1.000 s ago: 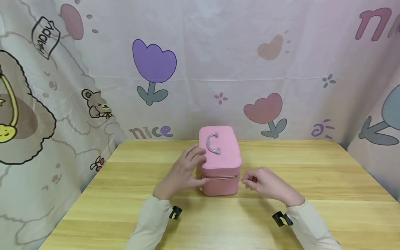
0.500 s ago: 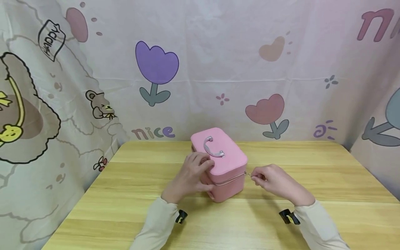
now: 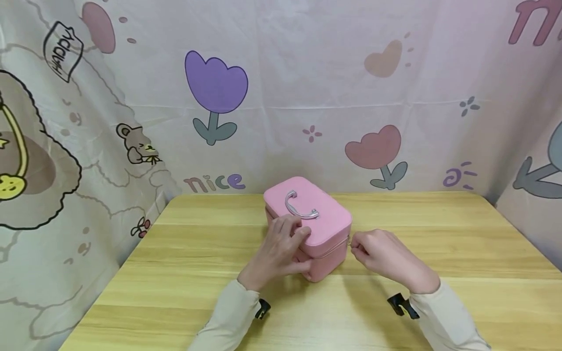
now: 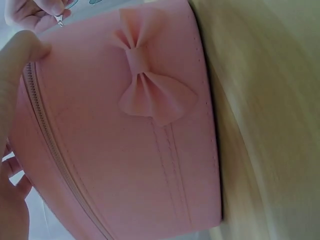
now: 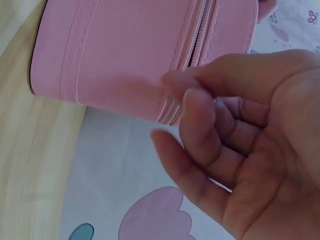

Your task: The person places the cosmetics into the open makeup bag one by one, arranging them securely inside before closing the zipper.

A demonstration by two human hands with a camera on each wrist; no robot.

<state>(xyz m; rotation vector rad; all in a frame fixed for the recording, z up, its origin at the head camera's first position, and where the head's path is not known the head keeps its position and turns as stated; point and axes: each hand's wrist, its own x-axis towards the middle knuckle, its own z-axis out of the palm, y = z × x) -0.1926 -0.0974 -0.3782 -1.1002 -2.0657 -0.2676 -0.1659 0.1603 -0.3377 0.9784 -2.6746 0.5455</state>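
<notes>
A pink cosmetic case (image 3: 327,207) with a silver handle (image 3: 299,212) on its lid stands turned at an angle on the table. My left hand (image 3: 274,251) holds its near left side, fingers bent over the lid's edge and thumb on the wall below the zipper (image 4: 47,127). At the near right corner, my right hand (image 3: 391,256) pinches the small metal zipper pull (image 4: 60,21). A dark slit shows between the zipper teeth beside the right fingers (image 5: 197,112) in the right wrist view. A pink bow (image 4: 140,65) decorates the side facing the left wrist camera.
The case rests on a light wooden table (image 3: 189,273). Behind and at both sides hangs a pale cloth (image 3: 285,73) printed with flowers and cartoon figures. A black band piece (image 3: 401,305) sits at the right wrist, another (image 3: 262,309) at the left.
The case has turned, its far end swinging left and its near end right. My left hand has moved right with it; my right hand has shifted slightly right, still pinching the zipper pull.
</notes>
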